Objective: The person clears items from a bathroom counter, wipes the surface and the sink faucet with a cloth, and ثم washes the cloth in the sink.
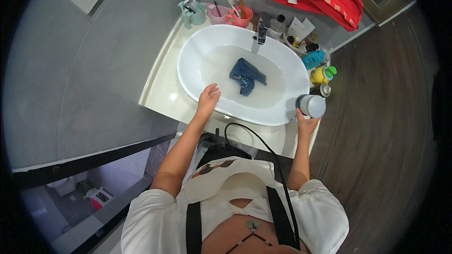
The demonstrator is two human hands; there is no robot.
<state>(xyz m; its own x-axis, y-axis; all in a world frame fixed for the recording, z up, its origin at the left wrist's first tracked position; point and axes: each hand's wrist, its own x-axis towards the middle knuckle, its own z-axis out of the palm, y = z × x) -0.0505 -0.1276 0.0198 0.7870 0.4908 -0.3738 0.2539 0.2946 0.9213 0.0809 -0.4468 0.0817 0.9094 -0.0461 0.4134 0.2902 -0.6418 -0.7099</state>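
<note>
Right hand [307, 123] is gripping a round container [312, 106] with a pale, disc-like end facing up, fingers and thumb closing on its near side; part of the grip is hidden. Container is sitting or hovering at the right end of the white basin [190, 76], overlapping the rim in view; contact with rim or counter [157, 84], cannot tell. Left hand [209, 99] is reaching over the near-left rim, fingers loosely bent, palm partly turned in, pinching nothing that shows; touching the rim or not, unclear. Dark blue cloth [246, 74] is lying bunched in the pale water [268, 99] near the basin's middle, wet and shiny in places, neither hand touching it. Faucet [262, 33] is standing at the far rim; no stream visible. Yellow bottle with a green cap [321, 74] and dark can [322, 90] are crowding the right-hand counter, just beyond the container. Judging the step: the person is seemingly handling the container while the cloth is soaking. Next move, as judged, is calling for a secure right-hand hold, clearance from the rim and neighbouring bottle and can, and a free left hand ready to steady.
</note>
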